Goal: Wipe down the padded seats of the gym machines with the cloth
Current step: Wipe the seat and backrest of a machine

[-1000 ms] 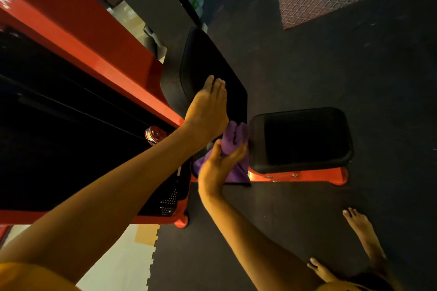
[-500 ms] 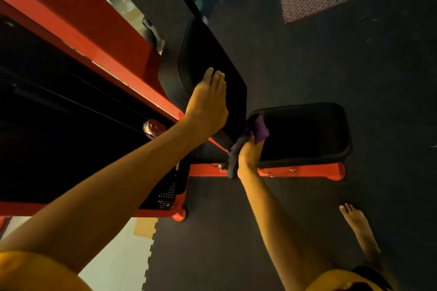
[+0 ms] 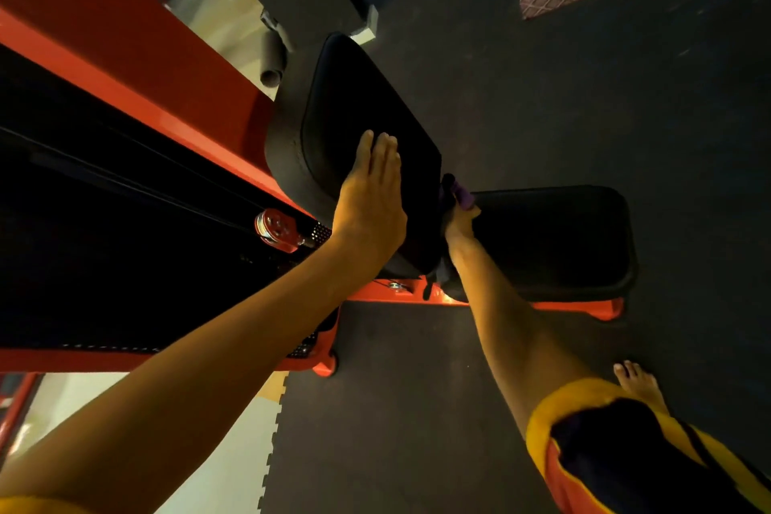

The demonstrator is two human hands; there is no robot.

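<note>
Wiping looks underway: left hand [image 3: 369,196] flat on backrest [image 3: 359,113], right hand [image 3: 459,223] gripping cloth [image 3: 464,197]; seat [image 3: 555,238] beyond it likely needs a sweep.

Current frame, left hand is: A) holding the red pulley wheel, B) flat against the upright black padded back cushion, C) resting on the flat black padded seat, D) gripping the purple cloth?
B: the left hand lies with straight fingers against the upright black padded back cushion, while the right hand grips the purple cloth down where that cushion meets the seat.
</note>
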